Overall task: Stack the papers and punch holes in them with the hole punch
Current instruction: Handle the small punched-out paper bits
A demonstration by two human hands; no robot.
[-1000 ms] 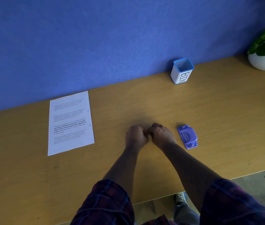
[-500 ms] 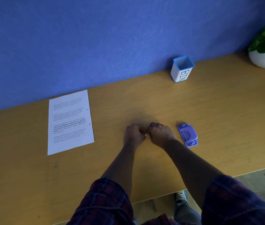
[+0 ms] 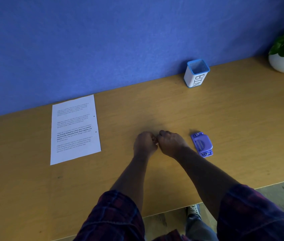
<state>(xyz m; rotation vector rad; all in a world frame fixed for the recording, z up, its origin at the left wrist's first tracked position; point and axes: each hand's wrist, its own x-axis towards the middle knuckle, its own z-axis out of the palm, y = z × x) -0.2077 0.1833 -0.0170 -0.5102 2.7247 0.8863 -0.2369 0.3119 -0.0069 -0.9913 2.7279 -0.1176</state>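
Clearly, seen from the head camera, the papers point(image 3: 75, 130) lay flat in one squared pile well off to the left of the hands, two small dark holes near their right edge, so the punching looked done. The left hand point(image 3: 145, 143) and right hand point(image 3: 169, 142) rested on the desk point(image 3: 242, 119), both curled into loose fists, knuckles touching, fingertips pinched together between them; whether they held anything I could not tell. The hole punch point(image 3: 201, 144) sat just beside the right hand. Bare wood stretched beyond the fists toward the bin point(image 3: 196, 73) by the wall.
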